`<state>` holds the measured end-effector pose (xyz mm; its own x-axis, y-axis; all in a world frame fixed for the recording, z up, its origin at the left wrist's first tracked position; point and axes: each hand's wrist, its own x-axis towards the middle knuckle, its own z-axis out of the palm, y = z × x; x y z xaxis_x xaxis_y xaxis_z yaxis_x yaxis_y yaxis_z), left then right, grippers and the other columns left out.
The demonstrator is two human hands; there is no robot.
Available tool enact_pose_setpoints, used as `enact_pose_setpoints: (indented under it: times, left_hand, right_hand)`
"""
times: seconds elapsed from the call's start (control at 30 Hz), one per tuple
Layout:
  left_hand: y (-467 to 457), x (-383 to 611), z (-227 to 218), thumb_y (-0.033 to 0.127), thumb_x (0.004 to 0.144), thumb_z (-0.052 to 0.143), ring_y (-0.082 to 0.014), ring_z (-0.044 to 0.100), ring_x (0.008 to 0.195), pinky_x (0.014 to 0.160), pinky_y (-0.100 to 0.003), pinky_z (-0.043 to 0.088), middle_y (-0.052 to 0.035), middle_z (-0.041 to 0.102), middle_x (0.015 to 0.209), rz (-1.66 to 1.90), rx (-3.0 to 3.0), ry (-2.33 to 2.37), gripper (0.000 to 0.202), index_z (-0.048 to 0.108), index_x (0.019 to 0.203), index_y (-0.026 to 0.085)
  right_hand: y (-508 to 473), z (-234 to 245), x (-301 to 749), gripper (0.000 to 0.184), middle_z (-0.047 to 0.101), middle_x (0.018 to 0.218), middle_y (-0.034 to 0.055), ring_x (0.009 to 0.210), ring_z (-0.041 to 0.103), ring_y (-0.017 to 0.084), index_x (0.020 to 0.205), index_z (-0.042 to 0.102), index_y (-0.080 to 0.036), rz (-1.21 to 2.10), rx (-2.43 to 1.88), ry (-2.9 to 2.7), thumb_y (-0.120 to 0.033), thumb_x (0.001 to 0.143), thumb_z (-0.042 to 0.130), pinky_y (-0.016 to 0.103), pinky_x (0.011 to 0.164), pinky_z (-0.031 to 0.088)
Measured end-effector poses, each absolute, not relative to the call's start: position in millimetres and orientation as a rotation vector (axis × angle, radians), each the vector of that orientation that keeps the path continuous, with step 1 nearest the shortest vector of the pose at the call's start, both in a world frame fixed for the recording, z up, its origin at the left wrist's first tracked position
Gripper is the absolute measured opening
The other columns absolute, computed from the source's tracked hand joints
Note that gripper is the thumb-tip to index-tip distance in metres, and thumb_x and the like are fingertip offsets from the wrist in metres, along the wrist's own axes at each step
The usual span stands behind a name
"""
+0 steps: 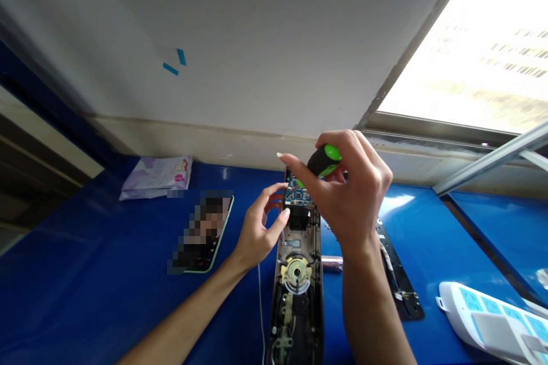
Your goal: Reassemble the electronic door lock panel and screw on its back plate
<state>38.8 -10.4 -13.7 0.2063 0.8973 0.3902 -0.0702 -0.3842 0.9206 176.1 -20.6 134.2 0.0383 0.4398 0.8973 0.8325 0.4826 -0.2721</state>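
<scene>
The opened case [317, 245] is set on the surface [107, 279], touched by the spread left hand [259, 231]. A screwdriver [324, 161] is gripped over the board [298, 196] by the right hand [355, 194]; what's left can't be told.

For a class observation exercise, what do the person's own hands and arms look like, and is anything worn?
The ungloved left hand and ungloved right hand have slender fingers, with no rings in view. The bare left forearm and bare right forearm show no sleeves, watch or bracelet. The right thumbnail looks long.
</scene>
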Motion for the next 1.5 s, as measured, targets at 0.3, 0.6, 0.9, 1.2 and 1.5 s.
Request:
enact_pose_setpoints:
  times: [0.3,0.6,0.9,1.2,1.5]
  left_hand:
    - [-8,41,-11,0.023,0.095,0.068,-0.0252,0.065,0.122,0.101,-0.039,0.055,-0.0097,0.065,0.139,1.378,1.452,0.711,0.046,0.058,0.14,0.025]
    - [-8,42,-13,0.026,0.094,0.069,-0.0255,0.066,0.121,0.102,-0.04,0.056,-0.011,0.065,0.138,1.365,1.453,0.717,0.046,0.058,0.139,0.023]
    - [-8,41,-11,0.028,0.094,0.067,-0.0263,0.067,0.12,0.103,-0.042,0.057,-0.0123,0.065,0.137,1.387,1.501,0.737,0.046,0.057,0.139,0.022]
    - [-7,43,-15,0.026,0.094,0.069,-0.0263,0.064,0.121,0.108,-0.043,0.053,-0.0132,0.064,0.138,1.407,1.465,0.685,0.043,0.058,0.135,0.02]
    - [-7,43,-12,0.027,0.093,0.069,-0.0268,0.067,0.12,0.104,-0.043,0.056,-0.0123,0.065,0.139,1.365,1.501,0.705,0.048,0.055,0.139,0.021]
  right_hand:
    - [-26,128,164,0.033,0.054,0.06,-0.0089,0.052,0.045,0.006,0.072,0.056,-0.023,-0.43,-1.219,-1.424,-0.034,0.09,0.08,0.022,0.054,0.041]
    - [-44,124,177,0.021,0.06,0.065,-0.0093,0.054,0.052,0.005,0.079,0.06,-0.023,-0.354,-1.188,-1.414,-0.025,0.091,0.078,0.019,0.054,0.044]
    - [-31,137,173,0.015,0.057,0.059,-0.008,0.051,0.045,0.008,0.085,0.068,-0.023,-0.413,-1.191,-1.605,-0.033,0.091,0.078,0.025,0.053,0.043]
    - [-33,137,176,0.015,0.056,0.066,-0.0074,0.055,0.049,0.009,0.115,0.067,-0.024,-0.135,-1.104,-1.821,-0.026,0.101,0.062,0.025,0.06,0.048]
    - [-35,141,175,0.011,0.065,0.075,-0.0023,0.061,0.052,0.011,0.091,0.059,-0.025,-0.219,-1.249,-1.724,-0.017,0.09,0.067,0.029,0.061,0.049]
